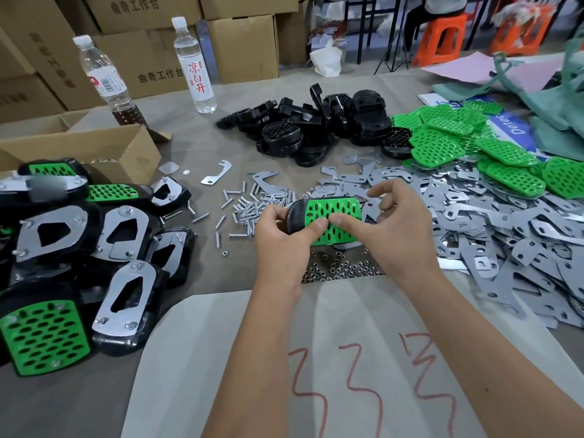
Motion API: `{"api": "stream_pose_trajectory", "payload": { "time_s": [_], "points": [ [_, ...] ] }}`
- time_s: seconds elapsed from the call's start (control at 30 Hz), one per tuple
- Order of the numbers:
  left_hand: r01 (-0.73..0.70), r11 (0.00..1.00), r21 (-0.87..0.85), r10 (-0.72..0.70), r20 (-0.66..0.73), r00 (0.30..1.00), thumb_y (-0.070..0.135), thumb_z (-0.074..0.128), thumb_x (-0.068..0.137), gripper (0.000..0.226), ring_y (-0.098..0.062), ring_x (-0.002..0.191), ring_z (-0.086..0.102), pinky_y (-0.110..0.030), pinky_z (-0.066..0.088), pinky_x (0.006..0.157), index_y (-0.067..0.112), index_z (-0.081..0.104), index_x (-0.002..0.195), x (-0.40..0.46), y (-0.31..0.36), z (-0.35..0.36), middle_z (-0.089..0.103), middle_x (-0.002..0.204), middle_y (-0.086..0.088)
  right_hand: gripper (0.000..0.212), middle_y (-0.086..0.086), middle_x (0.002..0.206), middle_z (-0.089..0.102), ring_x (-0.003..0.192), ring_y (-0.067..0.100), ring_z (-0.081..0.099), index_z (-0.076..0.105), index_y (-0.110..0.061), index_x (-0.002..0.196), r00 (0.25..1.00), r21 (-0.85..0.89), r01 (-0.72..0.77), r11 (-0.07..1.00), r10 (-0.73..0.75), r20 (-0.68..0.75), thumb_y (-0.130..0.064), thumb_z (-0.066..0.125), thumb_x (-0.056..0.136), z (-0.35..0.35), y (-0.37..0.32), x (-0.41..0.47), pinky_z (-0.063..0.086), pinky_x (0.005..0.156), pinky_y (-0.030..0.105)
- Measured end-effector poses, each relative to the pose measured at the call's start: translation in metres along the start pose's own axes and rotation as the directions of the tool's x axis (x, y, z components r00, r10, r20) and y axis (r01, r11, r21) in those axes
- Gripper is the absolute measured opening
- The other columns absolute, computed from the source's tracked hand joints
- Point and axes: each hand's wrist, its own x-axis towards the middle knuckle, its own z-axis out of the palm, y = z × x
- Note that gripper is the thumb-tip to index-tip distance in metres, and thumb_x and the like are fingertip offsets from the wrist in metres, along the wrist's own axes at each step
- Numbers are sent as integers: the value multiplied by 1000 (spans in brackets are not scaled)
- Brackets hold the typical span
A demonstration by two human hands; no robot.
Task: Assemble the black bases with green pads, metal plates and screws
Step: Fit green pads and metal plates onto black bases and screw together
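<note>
Both hands hold one black base [294, 216] with a green perforated pad [335, 213] lying on top, above the middle of the table. My left hand [284, 238] grips the base's left end, thumb pressing the pad. My right hand [392, 222] holds the right side, thumb on the pad, fingers curled behind it. Loose screws [252, 207] lie just beyond my left hand. Small nuts [341, 267] are scattered under the hands. A pile of metal plates [474, 216] spreads to the right. Bare black bases [309, 128] are heaped behind, green pads [467, 137] at the back right.
Finished assemblies [79, 248] are stacked at the left. An open cardboard box [94, 150] stands behind them, with two bottles [196, 64] beyond. Cardboard boxes [240, 42] line the back. A white sheet with red marks [316, 374] covers the near table edge.
</note>
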Motion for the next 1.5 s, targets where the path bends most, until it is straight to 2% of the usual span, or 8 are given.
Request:
{"api": "stream_pose_trajectory", "payload": {
  "time_s": [0.1,0.23,0.47,0.7,0.97,1.23,1.4,1.5],
  "points": [
    [65,986,-154,-55,69,996,-9,79,80,33,-44,92,73,-59,62,80,3,54,99,-3,4,1,72,91,-17,34,-3,94,77,82,17,74,74,-28,104,961,303,-106,947,20,275,-42,90,77,-5,-3,3,59,66,35],
    [171,947,-271,-111,224,968,-5,76,80,38,-32,85,75,-40,61,61,-4,58,114,-5,10,-1,75,98,-18,34,16,107,78,101,37,75,75,-11,111,901,548,-243,801,-23,433,-27,83,82,-10,-4,4,63,86,47],
    [76,986,-146,-52,165,985,7,79,87,12,-29,87,70,-51,59,81,10,73,97,-2,5,3,74,92,-11,38,19,102,78,94,34,77,74,-4,111,876,507,-298,809,20,483,-25,79,80,-9,-2,0,65,75,45],
    [150,963,-226,-104,203,974,12,79,84,27,-35,87,71,-40,58,64,0,69,106,-2,7,-2,74,97,-19,40,26,113,74,104,44,73,72,-2,119,845,556,-322,766,-32,534,-22,75,84,-10,-3,2,63,83,55],
    [146,953,-266,-69,279,958,24,79,74,36,-27,80,76,-33,59,59,3,72,102,-2,8,-2,78,91,-13,41,25,111,74,97,34,75,71,-1,117,839,602,-360,712,-35,543,-22,75,83,-12,-4,2,65,71,39],
    [21,991,-132,4,190,982,15,90,74,40,-26,93,73,-44,62,84,9,65,105,3,0,-5,76,94,-5,40,25,124,71,109,35,71,68,1,125,841,605,-391,694,1,542,-16,66,89,-7,-4,1,63,86,42],
    [-64,998,15,60,188,980,1,91,71,41,-17,86,71,-37,62,76,16,64,98,6,-5,-6,74,85,5,41,23,123,72,110,35,71,69,1,125,835,602,-421,678,31,549,-16,67,88,-8,-2,3,61,93,49],
    [3,999,-54,10,241,971,4,93,67,45,-30,92,72,-42,60,76,12,63,99,6,-1,-8,75,93,-8,44,24,124,71,113,37,70,67,4,127,827,610,-432,664,23,561,-16,68,88,-10,-4,4,62,91,46]
  ]
}}
